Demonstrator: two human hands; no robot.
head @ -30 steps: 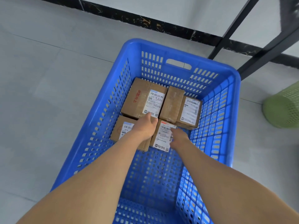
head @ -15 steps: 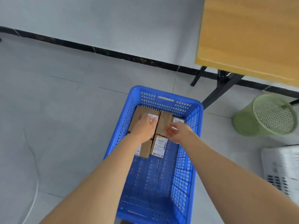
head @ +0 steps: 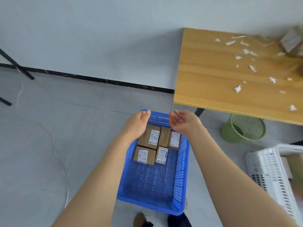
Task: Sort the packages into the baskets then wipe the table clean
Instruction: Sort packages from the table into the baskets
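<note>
In the basket (head: 180, 171) lie five boxes (head: 144, 155); left hand (head: 137, 126), right hand (head: 186, 124): fingers (head: 175, 114) slack, empty.

Five cardboard packages lie in one blue basket (head: 152, 185): three in the row at its far end, a left package (head: 148, 136), a middle package (head: 164, 136) and a right package (head: 175, 139), and two nearer, a near-left package (head: 144, 154) and a near-right package (head: 162, 155). Two hands, the left hand (head: 139, 123) and the right hand (head: 183, 122), hang above its far end. To its right stands one white basket (head: 268, 169); beyond and to its right are one green wastebasket (head: 242, 128) and one wooden table (head: 213, 79). The table carries more than a dozen paper scraps (head: 237, 88), too blurred for an exact count, and at least one blurred package (head: 291, 41).
</note>
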